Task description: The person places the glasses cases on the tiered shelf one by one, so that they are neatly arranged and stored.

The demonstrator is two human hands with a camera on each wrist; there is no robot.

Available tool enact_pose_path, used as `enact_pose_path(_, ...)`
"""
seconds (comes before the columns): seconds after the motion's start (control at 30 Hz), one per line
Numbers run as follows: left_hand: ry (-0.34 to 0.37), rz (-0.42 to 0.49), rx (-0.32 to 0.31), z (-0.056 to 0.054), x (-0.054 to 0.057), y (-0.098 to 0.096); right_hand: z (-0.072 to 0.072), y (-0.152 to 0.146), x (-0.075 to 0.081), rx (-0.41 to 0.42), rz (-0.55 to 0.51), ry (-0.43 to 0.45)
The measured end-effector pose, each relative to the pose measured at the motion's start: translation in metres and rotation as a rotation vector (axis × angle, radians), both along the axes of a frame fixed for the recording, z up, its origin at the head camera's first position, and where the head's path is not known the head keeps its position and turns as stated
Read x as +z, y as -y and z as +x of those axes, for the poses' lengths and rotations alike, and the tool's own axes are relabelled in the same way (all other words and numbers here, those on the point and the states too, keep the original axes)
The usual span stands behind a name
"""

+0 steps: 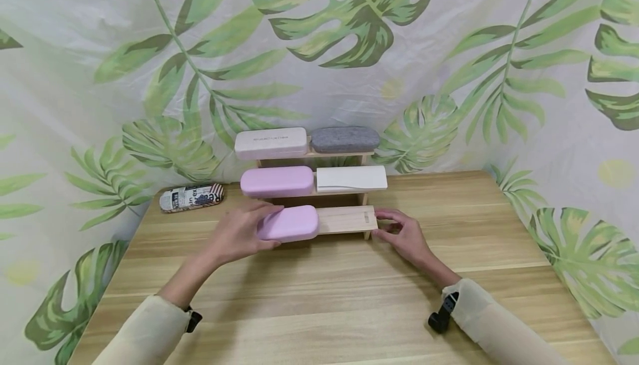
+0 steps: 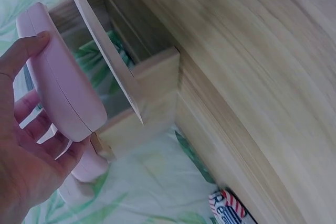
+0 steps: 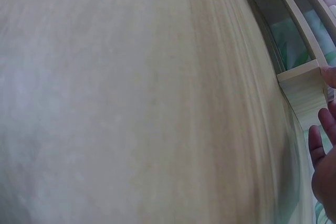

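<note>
My left hand (image 1: 242, 232) grips a pink glasses case (image 1: 292, 224) at its left end, thumb in front and fingers behind. This case is at the left part of the lowest tier of a three-tier wooden rack (image 1: 344, 219); in the left wrist view a gap shows between the case (image 2: 65, 80) and the board's edge. My right hand (image 1: 406, 237) holds the right end of that tier between thumb and index finger; its other fingers (image 3: 326, 124) are apart from the wood. A second pink case (image 1: 277, 181) and a white case (image 1: 351, 178) lie on the middle tier.
On the top tier sit a pale case with lettering (image 1: 271, 143) and a grey fabric case (image 1: 344, 139). A newsprint-patterned case (image 1: 192, 198) lies on the wooden table (image 1: 319, 309) at the back left. Behind hangs a leaf-print cloth (image 1: 319, 87).
</note>
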State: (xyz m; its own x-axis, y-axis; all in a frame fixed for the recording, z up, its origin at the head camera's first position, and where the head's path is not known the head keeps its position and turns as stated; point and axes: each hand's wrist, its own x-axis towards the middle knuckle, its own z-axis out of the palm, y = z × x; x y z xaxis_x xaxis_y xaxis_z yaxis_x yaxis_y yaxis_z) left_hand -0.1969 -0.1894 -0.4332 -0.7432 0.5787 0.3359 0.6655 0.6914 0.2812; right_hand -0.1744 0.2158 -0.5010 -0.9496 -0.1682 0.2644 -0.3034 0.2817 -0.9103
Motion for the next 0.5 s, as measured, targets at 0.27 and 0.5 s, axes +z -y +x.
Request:
enact_pose_path(0.27,0.002,-0.037,0.001,0.0,0.0,-0.023,-0.001,0.002,0.0,-0.006,0.0,-0.022)
enact_pose_path(0.5,0.008,-0.085,0.029,0.0,0.0,-0.04,-0.004,0.001,-0.002,0.008,0.0,-0.047)
